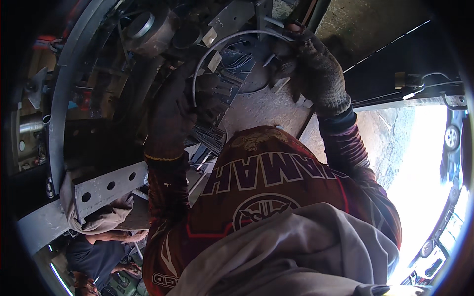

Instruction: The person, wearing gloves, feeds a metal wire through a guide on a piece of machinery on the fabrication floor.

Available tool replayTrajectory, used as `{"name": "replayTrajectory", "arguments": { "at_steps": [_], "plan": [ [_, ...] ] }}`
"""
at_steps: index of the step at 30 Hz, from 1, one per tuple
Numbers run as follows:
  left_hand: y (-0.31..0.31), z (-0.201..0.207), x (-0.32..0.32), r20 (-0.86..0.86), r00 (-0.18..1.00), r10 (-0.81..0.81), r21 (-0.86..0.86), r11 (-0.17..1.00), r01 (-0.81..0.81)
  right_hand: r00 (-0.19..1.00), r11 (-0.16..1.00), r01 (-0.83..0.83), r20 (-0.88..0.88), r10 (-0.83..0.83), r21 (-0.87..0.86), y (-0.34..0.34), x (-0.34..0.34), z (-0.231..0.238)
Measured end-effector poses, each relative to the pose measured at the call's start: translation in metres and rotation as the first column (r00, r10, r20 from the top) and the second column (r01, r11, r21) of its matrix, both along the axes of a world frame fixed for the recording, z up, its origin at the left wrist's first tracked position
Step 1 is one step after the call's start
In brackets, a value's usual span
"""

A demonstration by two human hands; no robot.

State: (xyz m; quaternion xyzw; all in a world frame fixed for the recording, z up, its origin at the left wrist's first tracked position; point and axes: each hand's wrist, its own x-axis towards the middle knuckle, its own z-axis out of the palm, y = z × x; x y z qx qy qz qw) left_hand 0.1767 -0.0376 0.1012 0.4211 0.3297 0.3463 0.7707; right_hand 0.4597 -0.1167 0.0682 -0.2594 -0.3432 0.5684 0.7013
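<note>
Grimy metal framework (98, 89) crowded above me. Gloved, my left hand (170, 116) pinched one end of a thin curved metal tube (222, 42), while my right hand (313, 69) gripped its other end near the bracket (232, 17).

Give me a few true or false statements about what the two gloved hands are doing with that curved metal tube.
1. Both hands wear dark work gloves. True.
2. The left hand holds one end of the thin curved metal tube. True.
3. The right hand hangs free, away from the tube. False: it grips the tube's other end.
4. The tube is straight. False: it bends in an arc between the hands.
5. A grey beam with round holes sits lower left. True.
</note>
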Motion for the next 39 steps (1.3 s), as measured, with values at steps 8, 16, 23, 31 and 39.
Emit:
{"name": "replayTrajectory", "arguments": {
  "at_steps": [8, 16, 23, 31, 39],
  "plan": [
    [-0.024, 0.021, 0.015, -0.401, 0.907, 0.128, 0.656, 0.732, 0.186, 0.999, 0.999, 0.035, 0.001, -0.035, 0.013, -0.005, 0.017, -0.01],
    [-0.031, 0.028, 0.026, -0.242, 0.965, 0.098, 0.312, 0.95, -0.018, 0.986, 0.999, -0.022, -0.162, 0.028, 0.041, -0.011, 0.032, -0.015],
    [-0.023, 0.012, 0.031, -0.144, 0.986, 0.079, 0.19, 0.98, -0.051, 0.968, 0.98, -0.124, -0.199, 0.155, 0.157, -0.019, 0.051, -0.027],
    [-0.02, 0.003, 0.034, 0.001, 1.0, -0.007, 0.167, 0.986, 0.007, 1.0, 1.0, -0.014, 0.028, 0.015, -0.02, -0.032, 0.064, -0.037],
    [-0.01, -0.001, 0.042, 0.25, 0.963, -0.101, 0.083, 0.993, 0.083, 1.0, 0.998, -0.005, 0.022, 0.006, -0.058, -0.037, 0.064, -0.042]
  ]
}}
